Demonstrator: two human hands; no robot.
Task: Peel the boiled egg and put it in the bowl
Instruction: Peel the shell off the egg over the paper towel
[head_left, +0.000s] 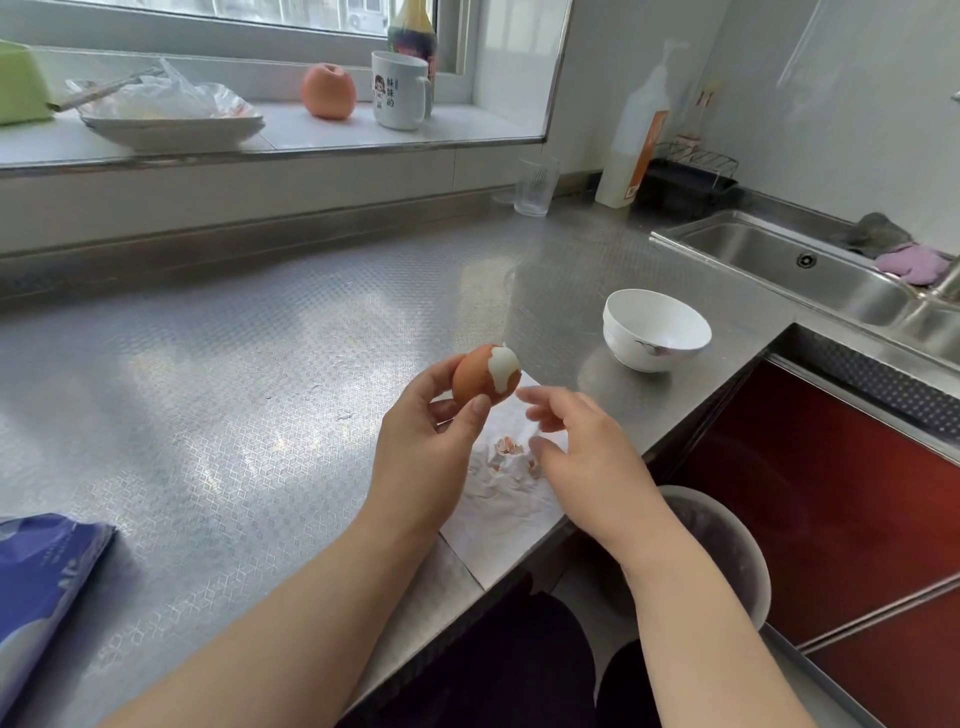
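- The egg (480, 375) sits pinched between my left hand (423, 447) thumb and fingers, held up above the counter (218, 395); its brown shell is stripped away at the top right, showing white.
- My right hand (582, 447) hovers just right of the egg with fingers loosely spread, gripping nothing.
- Directly beneath my grip lies a paper towel (498, 499) with shell bits (511, 449) on it.
- The white bowl (655, 328) stands beyond and to the right of my grip, apart from the egg.
- The sink (779, 265) lies farther right.
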